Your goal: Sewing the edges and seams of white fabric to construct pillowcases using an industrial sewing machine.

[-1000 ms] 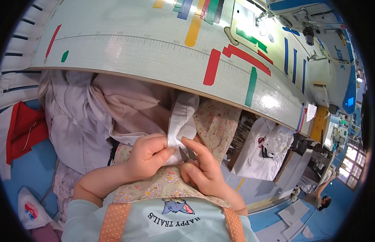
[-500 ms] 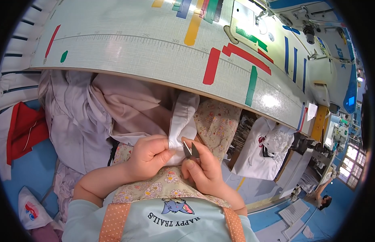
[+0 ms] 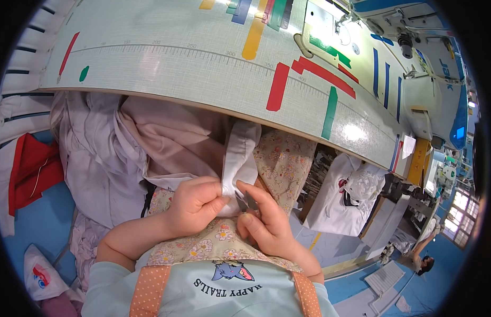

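A pale lilac-white garment [image 3: 100,142] hangs over my lap below the table's front edge, and a folded white strip [image 3: 241,153] of it runs up toward the table. My left hand [image 3: 197,206] is closed in a pinch on the strip's left edge. Just to the right, my right hand [image 3: 266,219] grips small thread snips [image 3: 242,203] between thumb and fingers. The blades point up and left, close against the white cloth. Whether a thread lies between them is too small to tell. My flowered apron [image 3: 203,248] lies under both hands.
The sewing table [image 3: 166,71] with ruler markings and coloured tape stretches across the front. A sewing machine [image 3: 433,100] stands at its right end. White cloth [image 3: 335,201] hangs below the table at right. Red-and-white cloth [image 3: 37,169] lies at left. Another person [image 3: 422,262] is far right.
The snips have turned slightly left and down toward the white strip, and their blades look closer together. My right fingers have shifted a little with them; my left hand stays in place.
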{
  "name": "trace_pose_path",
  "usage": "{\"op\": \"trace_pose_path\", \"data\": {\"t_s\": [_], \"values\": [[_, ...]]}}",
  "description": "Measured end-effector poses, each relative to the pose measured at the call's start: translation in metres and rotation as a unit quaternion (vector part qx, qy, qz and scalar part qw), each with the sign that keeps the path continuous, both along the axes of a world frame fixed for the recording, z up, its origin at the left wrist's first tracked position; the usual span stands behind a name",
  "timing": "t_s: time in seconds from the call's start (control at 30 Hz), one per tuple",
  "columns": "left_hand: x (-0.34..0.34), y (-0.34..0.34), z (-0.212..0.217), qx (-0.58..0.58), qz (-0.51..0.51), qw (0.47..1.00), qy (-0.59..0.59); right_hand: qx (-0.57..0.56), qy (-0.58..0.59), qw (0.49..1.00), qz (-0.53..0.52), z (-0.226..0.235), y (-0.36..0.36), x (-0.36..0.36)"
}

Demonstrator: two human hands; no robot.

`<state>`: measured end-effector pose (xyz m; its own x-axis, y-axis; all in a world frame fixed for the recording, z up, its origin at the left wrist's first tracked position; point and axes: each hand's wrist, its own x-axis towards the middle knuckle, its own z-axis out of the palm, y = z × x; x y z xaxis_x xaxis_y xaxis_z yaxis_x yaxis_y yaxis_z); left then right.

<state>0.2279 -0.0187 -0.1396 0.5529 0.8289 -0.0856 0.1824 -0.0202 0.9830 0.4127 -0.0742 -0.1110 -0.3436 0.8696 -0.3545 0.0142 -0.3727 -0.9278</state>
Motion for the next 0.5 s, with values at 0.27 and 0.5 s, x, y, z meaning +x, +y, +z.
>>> {"op": "trace_pose_path", "data": {"t_s": [0.27, 0.5], "values": [[0.0, 0.01, -0.001, 0.112, -0.079, 0.991, -0.001, 0.137, -0.04, 0.972, -0.187, -0.01, 0.014, 0.02], [0.002, 0.006, 0.005, 0.178, -0.13, 0.975, -0.008, 0.283, -0.103, 0.95, 0.08, -0.006, 0.064, 0.026]]}}
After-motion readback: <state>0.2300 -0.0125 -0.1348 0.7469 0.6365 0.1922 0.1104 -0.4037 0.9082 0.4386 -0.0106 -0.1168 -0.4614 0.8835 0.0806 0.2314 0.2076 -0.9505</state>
